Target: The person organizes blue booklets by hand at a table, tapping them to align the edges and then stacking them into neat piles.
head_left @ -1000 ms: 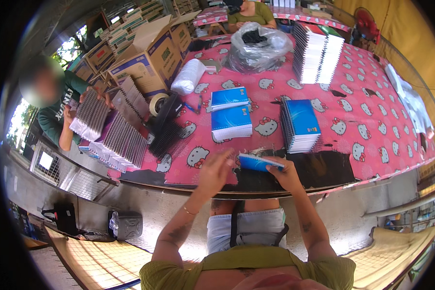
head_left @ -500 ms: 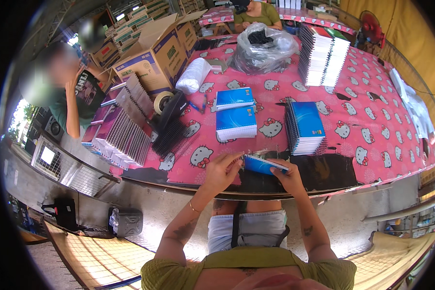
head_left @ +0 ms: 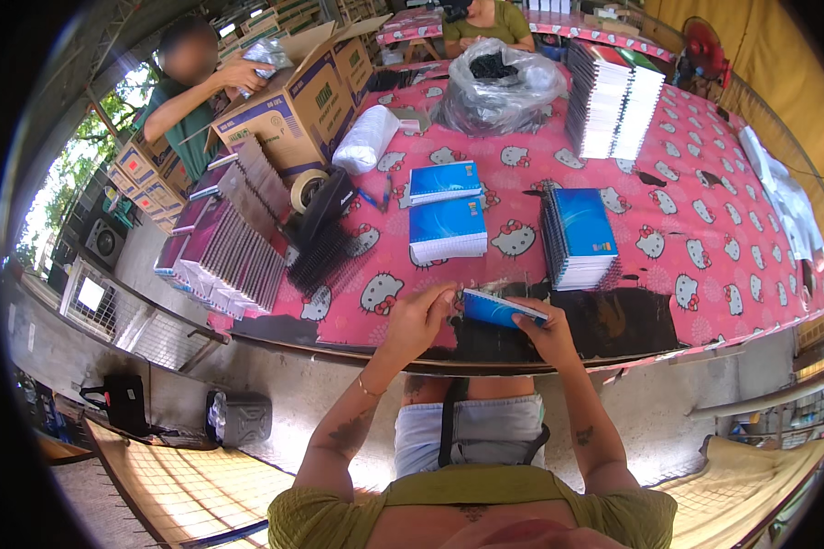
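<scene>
Just above the table's near edge, my right hand (head_left: 547,337) grips a small blue notebook (head_left: 493,309) by its right end, thumb on the cover. The notebook is tilted, with a white page edge along its top. At its left end, the fingers of my left hand (head_left: 419,322) are pinched together; what is between them is too small to make out. Beyond lie two stacks of blue-covered pads, a near stack (head_left: 447,224) and a far stack (head_left: 444,181). To their right stands a stack of spiral-bound blue notebooks (head_left: 584,229). Black spiral binding coils (head_left: 322,261) lie heaped to the left.
Purple spiral notebooks (head_left: 227,265) stand at the table's left, by a tape roll (head_left: 309,194) and an open carton (head_left: 288,119). Beyond are a white plastic roll (head_left: 366,140), a clear bag (head_left: 499,96) and tall notebook stacks (head_left: 613,105). A co-worker (head_left: 185,101) stands by the carton.
The co-worker at the left has straightened up and now holds a clear plastic-wrapped bundle over the carton. My left hand has shifted only slightly; the notebook stays in my right hand.
</scene>
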The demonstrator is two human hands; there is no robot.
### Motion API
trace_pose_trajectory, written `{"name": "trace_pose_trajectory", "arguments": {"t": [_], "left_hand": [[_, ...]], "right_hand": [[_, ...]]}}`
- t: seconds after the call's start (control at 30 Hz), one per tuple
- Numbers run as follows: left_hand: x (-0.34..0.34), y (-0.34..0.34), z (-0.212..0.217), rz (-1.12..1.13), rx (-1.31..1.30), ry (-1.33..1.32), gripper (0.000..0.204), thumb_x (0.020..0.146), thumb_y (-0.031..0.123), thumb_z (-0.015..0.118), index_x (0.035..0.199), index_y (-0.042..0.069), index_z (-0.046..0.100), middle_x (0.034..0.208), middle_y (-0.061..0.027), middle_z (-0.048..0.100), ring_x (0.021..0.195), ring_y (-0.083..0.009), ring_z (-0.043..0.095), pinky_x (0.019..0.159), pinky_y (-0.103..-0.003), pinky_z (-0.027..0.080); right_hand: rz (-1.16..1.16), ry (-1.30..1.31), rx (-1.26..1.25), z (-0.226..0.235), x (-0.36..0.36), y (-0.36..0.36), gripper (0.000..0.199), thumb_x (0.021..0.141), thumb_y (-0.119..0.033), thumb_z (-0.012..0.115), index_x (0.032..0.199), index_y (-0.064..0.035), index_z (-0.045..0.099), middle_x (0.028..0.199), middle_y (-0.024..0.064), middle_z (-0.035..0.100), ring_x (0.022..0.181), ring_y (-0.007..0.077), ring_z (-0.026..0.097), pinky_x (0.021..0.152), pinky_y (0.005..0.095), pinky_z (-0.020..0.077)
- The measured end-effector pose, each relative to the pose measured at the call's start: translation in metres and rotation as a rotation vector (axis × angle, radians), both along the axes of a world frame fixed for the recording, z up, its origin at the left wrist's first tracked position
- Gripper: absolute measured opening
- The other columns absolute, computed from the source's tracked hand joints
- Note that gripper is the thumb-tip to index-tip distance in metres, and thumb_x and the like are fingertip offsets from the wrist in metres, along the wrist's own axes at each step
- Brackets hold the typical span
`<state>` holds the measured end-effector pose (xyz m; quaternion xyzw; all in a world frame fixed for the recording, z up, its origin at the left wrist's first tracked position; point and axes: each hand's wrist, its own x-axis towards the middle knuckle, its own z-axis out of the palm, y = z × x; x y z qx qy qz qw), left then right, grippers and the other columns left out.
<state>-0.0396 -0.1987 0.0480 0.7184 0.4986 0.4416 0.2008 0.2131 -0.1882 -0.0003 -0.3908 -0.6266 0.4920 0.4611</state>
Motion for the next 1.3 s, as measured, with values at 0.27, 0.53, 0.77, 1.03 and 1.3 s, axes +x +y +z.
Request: {"name": "trace_pose_trajectory", "arguments": {"t": [0.27, 0.53, 0.77, 1.03, 1.3], "left_hand": [[-0.003, 0.004, 0.009, -0.071, 0.013, -0.055, 0.026, 0.092, 0.015, 0.067, 0.114, 0.000, 0.068, 0.089, -0.0134, 0.070, 0.078, -0.0203, 0.067, 0.067, -0.029, 0.050], [0.001, -0.001, 0.004, -0.092, -0.022, -0.099, 0.014, 0.092, 0.006, 0.066, 0.104, 0.000, 0.069, 0.074, -0.0047, 0.069, 0.063, -0.0074, 0.061, 0.056, -0.023, 0.045], [-0.007, 0.008, 0.003, -0.079, 0.155, -0.024, 0.015, 0.088, 0.002, 0.068, 0.104, 0.001, 0.069, 0.086, -0.0114, 0.069, 0.073, -0.0189, 0.069, 0.061, -0.028, 0.053], [-0.005, 0.019, 0.011, -0.142, 0.193, 0.079, 0.023, 0.084, 0.005, 0.073, 0.106, 0.001, 0.066, 0.092, -0.0119, 0.067, 0.084, -0.0240, 0.068, 0.072, -0.034, 0.054], [-0.014, 0.039, 0.016, -0.384, -0.089, 0.299, 0.022, 0.092, 0.015, 0.066, 0.112, 0.006, 0.065, 0.100, -0.0097, 0.061, 0.081, -0.0245, 0.064, 0.067, -0.034, 0.051]], "right_hand": [[-0.021, -0.029, 0.091, -0.001, -0.003, 0.001, 0.026, 0.091, -0.001, 0.064, 0.117, -0.0004, 0.068, 0.102, 0.0070, 0.071, 0.092, 0.0087, 0.060, 0.082, 0.0254, 0.0483], [-0.031, 0.037, 0.045, -0.007, -0.002, 0.002, 0.027, 0.093, -0.007, 0.066, 0.119, -0.0019, 0.068, 0.097, 0.0008, 0.068, 0.081, 0.0044, 0.054, 0.070, 0.0209, 0.0444], [-0.019, 0.017, -0.036, 0.002, -0.002, -0.001, 0.027, 0.093, -0.008, 0.067, 0.119, -0.0026, 0.068, 0.096, -0.0006, 0.067, 0.077, 0.0036, 0.052, 0.067, 0.0200, 0.0425], [0.021, -0.016, -0.011, 0.007, 0.001, -0.001, 0.027, 0.093, -0.003, 0.063, 0.120, -0.0002, 0.067, 0.098, 0.0042, 0.070, 0.087, 0.0065, 0.056, 0.079, 0.0238, 0.0470], [0.033, -0.011, 0.027, 0.007, 0.000, -0.001, 0.027, 0.093, -0.009, 0.066, 0.120, -0.0042, 0.068, 0.083, -0.0034, 0.063, 0.065, 0.0017, 0.046, 0.055, 0.0194, 0.0364]]}}
